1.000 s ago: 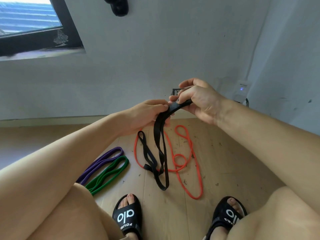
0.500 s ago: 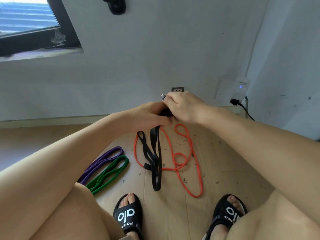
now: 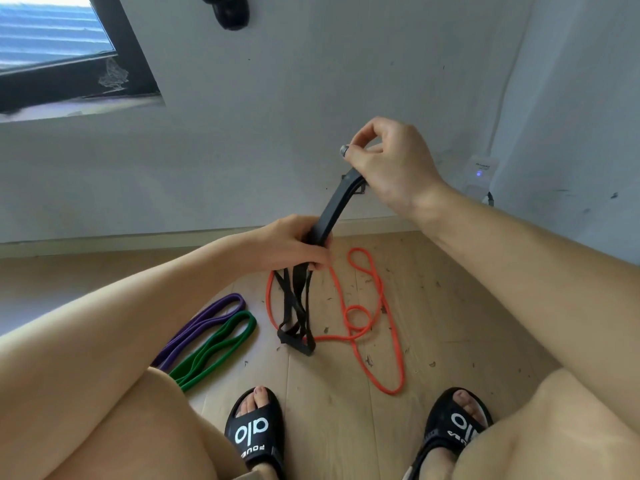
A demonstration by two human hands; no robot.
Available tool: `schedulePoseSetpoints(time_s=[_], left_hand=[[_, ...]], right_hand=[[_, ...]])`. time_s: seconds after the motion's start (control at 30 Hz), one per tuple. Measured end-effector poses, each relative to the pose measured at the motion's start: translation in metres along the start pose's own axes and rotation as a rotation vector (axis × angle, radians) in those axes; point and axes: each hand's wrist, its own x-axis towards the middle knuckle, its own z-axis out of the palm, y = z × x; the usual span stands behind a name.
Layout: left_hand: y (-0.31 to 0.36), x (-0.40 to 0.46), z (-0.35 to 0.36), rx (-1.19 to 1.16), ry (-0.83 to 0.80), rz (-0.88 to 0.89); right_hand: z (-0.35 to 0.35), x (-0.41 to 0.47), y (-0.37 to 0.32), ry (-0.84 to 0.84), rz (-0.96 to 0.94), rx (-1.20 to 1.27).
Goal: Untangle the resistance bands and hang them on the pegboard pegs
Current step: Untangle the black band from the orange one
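Observation:
A black resistance band (image 3: 333, 209) stretches taut between my two hands. My right hand (image 3: 388, 164) grips its upper end, raised in front of the wall. Lower down, my left hand (image 3: 294, 244) is closed around the band, and the rest hangs from it in twisted loops (image 3: 295, 313) whose end touches the floor. An orange band (image 3: 374, 306) lies on the wooden floor under the black one, with a small loop in its middle. Further left, a purple band (image 3: 204, 322) and a green band (image 3: 218, 348) lie side by side. No pegboard is in view.
My knees and two feet in black sandals (image 3: 254, 429) fill the bottom of the view. A white wall rises ahead, with a black window frame (image 3: 135, 53) at the top left, a dark object (image 3: 230, 10) at the top and a plugged-in white device (image 3: 479, 171) on the right.
My right hand has lifted up and to the right, drawing a length of the black band through my left hand. The hanging loops have shortened and risen toward my left hand.

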Motion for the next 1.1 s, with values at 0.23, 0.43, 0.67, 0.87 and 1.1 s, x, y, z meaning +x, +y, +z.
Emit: schedulePoseSetpoints(time_s=[0.23, 0.43, 0.67, 0.87, 1.1], left_hand=[[-0.009, -0.004, -0.009, 0.221, 0.048, -0.034], [0.005, -0.006, -0.017, 0.299, 0.120, 0.070], [0.028, -0.004, -0.005, 0.225, 0.116, 0.183], [0.021, -0.010, -0.010, 0.189, 0.088, 0.143], [-0.005, 0.002, 0.006, 0.272, -0.062, 0.003]], right_hand=[[-0.035, 0.014, 0.047, 0.197, 0.109, -0.195], [-0.033, 0.006, 0.083, -0.212, 0.284, -0.726], [0.020, -0.017, 0.018, -0.525, 0.100, -0.063], [0.025, -0.017, 0.021, -0.458, -0.017, -0.311], [-0.010, 0.001, 0.017, -0.239, -0.104, -0.229]])
